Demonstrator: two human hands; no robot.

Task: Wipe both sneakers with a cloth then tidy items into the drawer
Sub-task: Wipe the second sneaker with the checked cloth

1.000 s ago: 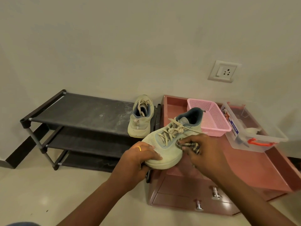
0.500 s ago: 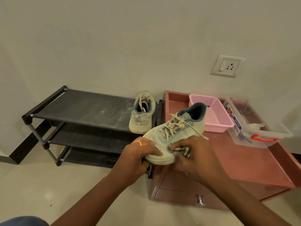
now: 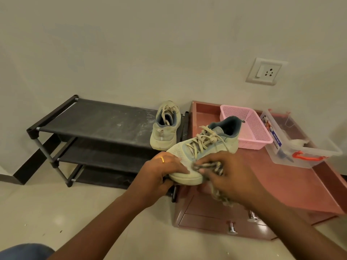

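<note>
My left hand (image 3: pixel 161 170) grips the toe of a pale green sneaker (image 3: pixel 210 145) with beige laces, held above the front left corner of the pink drawer unit (image 3: pixel 293 186). My right hand (image 3: pixel 232 173) holds a dark checked cloth (image 3: pixel 216 168) pressed against the sneaker's toe and side; part of the cloth hangs below the hand. The second sneaker (image 3: pixel 165 128) stands on the top shelf of the black shoe rack (image 3: pixel 97 122), at its right end, heel toward me. Two drawer fronts with metal knobs (image 3: pixel 232 228) are shut.
A pink mesh basket (image 3: pixel 249 128) and a clear plastic box (image 3: pixel 300 145) with an orange handle sit on the drawer unit's top. A wall socket (image 3: pixel 264 71) is above. The shoe rack has two lower shelves. Cream floor lies in front.
My right hand with the cloth slid from the sneaker's side near the laces down toward the toe, and more cloth now hangs below it. The view shifted slightly.
</note>
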